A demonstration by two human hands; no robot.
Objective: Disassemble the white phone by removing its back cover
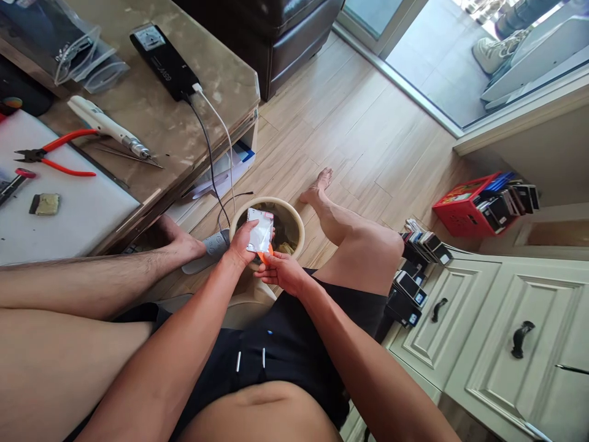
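My left hand [240, 244] grips a small flat phone-like panel [260, 231] with a pale, shiny face, holding it over a round cream bin [299, 224] on the floor between my legs. My right hand [281, 271] is closed on a small orange tool [266, 256] pressed to the panel's lower edge. The bin holds dark scraps, partly hidden by the panel and my hands.
A marble-topped low table [151, 116] stands at left with red-handled pliers [55, 155], a white pen-shaped power tool [108, 127], a black box [163, 60] with cables, and plastic bags. Small boxes [414, 270] are stacked by white cabinets [488, 331] at right; a red crate [464, 205] stands beyond.
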